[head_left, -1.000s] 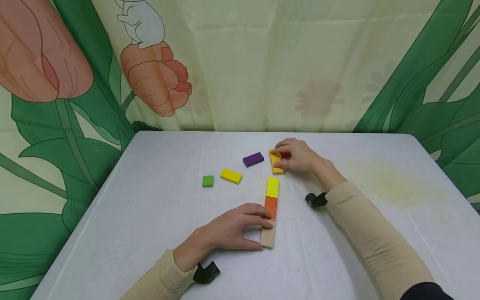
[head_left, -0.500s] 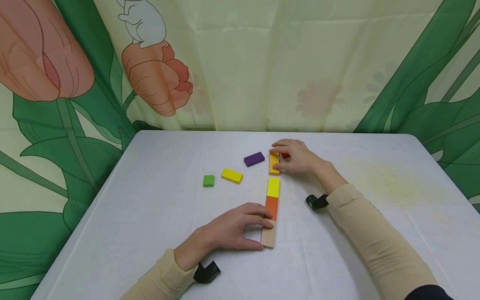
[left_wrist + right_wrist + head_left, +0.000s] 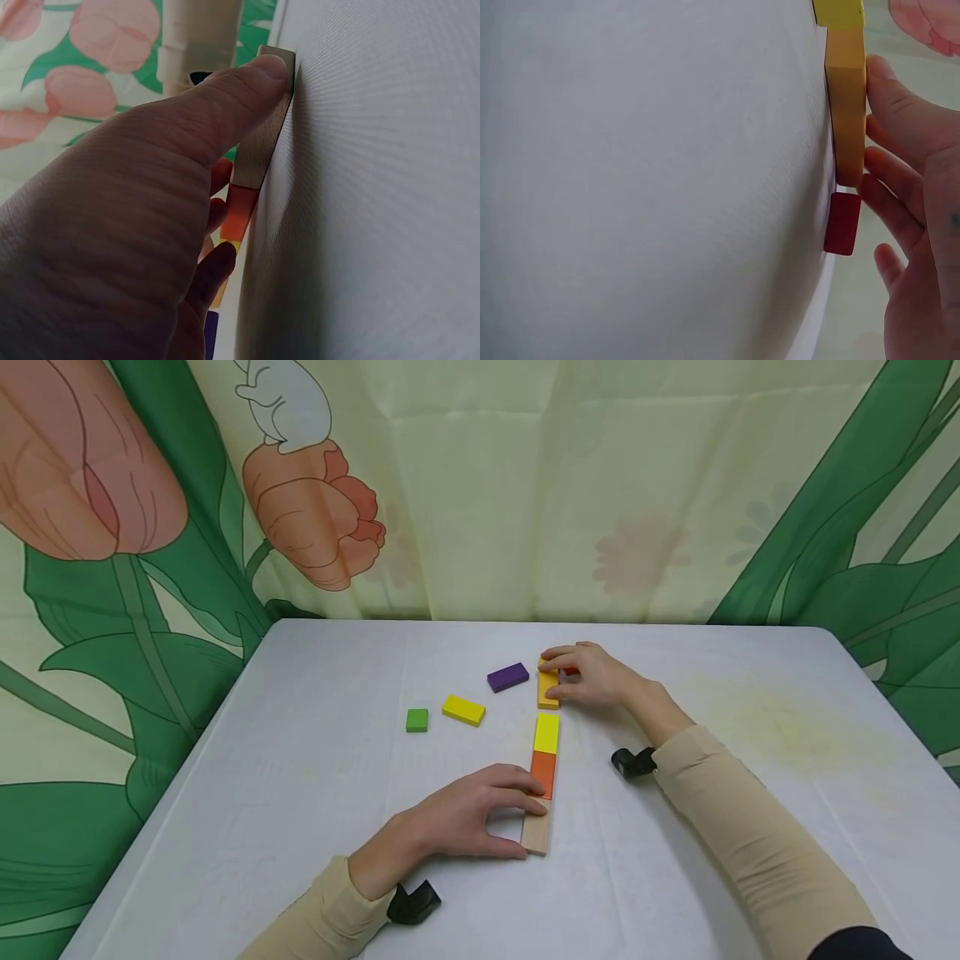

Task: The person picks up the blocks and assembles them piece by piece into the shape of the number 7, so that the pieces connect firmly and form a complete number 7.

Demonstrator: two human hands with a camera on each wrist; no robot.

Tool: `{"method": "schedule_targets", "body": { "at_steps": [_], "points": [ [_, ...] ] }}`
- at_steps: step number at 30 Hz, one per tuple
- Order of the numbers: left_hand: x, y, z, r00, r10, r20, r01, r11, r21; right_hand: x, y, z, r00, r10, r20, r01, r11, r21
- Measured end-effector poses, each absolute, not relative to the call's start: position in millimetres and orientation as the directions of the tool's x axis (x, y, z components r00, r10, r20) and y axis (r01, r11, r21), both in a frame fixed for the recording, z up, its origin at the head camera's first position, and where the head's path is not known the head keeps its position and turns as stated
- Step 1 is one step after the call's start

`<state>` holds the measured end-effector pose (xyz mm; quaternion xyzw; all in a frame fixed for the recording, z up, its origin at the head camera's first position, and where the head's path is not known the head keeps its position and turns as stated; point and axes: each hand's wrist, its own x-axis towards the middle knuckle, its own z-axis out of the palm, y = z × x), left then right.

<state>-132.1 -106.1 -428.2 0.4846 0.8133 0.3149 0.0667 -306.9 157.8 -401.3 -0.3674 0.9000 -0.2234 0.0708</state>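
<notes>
In the head view, my left hand point(image 3: 474, 814) touches a row of flat wooden blocks. Its thumb rests against the side of the plain wood block point(image 3: 259, 150) near the near end, and its fingers reach the plain and orange point(image 3: 543, 770) blocks. A bright yellow block point(image 3: 546, 732) makes the far end of this row. Beyond it, with a small gap, lies an amber block point(image 3: 547, 695), lined up with the row. My right hand point(image 3: 592, 675) holds the amber block, thumb near its near end, fingers at its far end. A red block point(image 3: 843, 223) lies beside it, mostly hidden by this hand in the head view.
Left of the row lie a purple block point(image 3: 507, 677), a yellow block point(image 3: 463, 711) and a small green block point(image 3: 417, 720). All lie on a white-covered table point(image 3: 262, 793). A printed curtain point(image 3: 480, 493) hangs behind its far edge.
The amber block has turned from slightly slanted to straight in line with the row, its near end shifting left, moved by my right hand. My left hand has stayed in place.
</notes>
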Motion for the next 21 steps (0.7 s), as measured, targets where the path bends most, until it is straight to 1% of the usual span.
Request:
{"method": "schedule_targets", "body": {
  "at_steps": [9, 21],
  "points": [
    [-131.4, -105.4, -427.2, -0.534, 0.828, 0.172, 0.728, 0.347, 0.591, -303.0, 156.5, -401.2, -0.73, -0.683, 0.036, -0.624, 0.644, -0.443],
    [-131.0, -105.7, -428.6, -0.524, 0.828, 0.201, 0.751, 0.338, 0.568, -296.9, 156.9, -398.2, -0.736, -0.675, 0.051, -0.625, 0.648, -0.435]
  ]
}}
